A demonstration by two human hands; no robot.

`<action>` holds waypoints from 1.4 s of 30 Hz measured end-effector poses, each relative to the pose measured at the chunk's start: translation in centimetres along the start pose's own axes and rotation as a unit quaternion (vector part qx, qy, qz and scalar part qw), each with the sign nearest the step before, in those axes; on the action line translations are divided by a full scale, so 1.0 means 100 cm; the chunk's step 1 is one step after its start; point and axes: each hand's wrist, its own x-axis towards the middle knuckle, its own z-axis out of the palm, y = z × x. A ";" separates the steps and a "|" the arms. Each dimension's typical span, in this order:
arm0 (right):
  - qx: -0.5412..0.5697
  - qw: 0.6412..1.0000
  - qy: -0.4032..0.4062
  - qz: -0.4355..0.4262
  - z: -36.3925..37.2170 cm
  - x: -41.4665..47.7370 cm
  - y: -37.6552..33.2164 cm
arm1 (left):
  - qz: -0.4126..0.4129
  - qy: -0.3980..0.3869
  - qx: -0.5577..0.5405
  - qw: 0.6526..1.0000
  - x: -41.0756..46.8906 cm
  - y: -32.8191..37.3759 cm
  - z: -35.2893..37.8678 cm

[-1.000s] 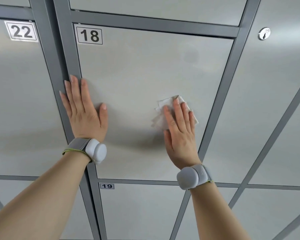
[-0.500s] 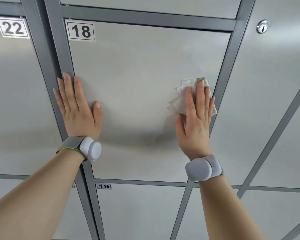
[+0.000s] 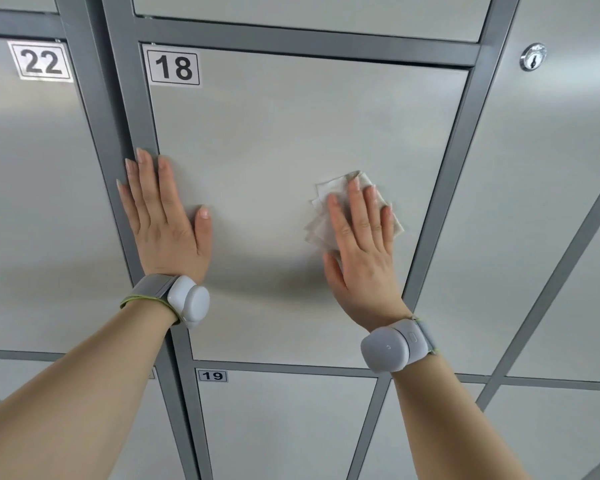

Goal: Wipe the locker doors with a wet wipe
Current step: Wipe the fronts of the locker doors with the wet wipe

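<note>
Grey lockers fill the wall in front of the person. Door 18 point(image 3: 291, 133) is in the middle, with its number label point(image 3: 173, 67) at the top left corner. A darker post point(image 3: 125, 98) of the frame runs down its left side, and door 22 point(image 3: 32, 202) lies beyond that. Door 19 point(image 3: 284, 427) sits just below, and a round lock point(image 3: 533, 57) shows on the door at the upper right.

The left hand point(image 3: 167, 226) lies flat against the left edge of door 18. Its fingers are straight and close together and the thumb is spread out to the right. The outer fingertips reach over onto the post. It holds nothing.

The right hand point(image 3: 364, 254) is also flat, with its fingers straight and a little apart. It presses the wipe point(image 3: 326, 216) against door 18, right of the middle and near the door's right edge. The wipe is white and loosely folded, and its corners stick out above and on both sides of the fingers.

Both bare forearms reach up from the lower corners of the view, fingers pointing upward. Each wrist wears a band point(image 3: 184, 299) with a pale rounded pod.
</note>
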 end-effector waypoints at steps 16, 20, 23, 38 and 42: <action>-0.030 0.999 -0.005 0.012 -0.015 -0.030 0.023 | 0.002 0.001 -0.007 1.000 0.001 0.000 -0.002; -0.031 0.997 0.041 0.049 -0.012 -0.023 0.024 | 0.002 0.000 -0.007 1.000 0.002 -0.001 -0.002; -0.030 0.995 0.060 0.073 -0.005 -0.015 0.017 | 0.000 -0.002 -0.007 1.000 0.001 0.000 -0.002; -0.035 0.996 -0.045 -0.064 0.011 -0.035 0.002 | 0.000 -0.001 -0.018 1.000 0.001 -0.001 -0.001; -0.040 0.996 -0.057 -0.053 -0.002 -0.047 0.017 | -0.001 0.001 -0.024 1.000 0.001 -0.001 -0.002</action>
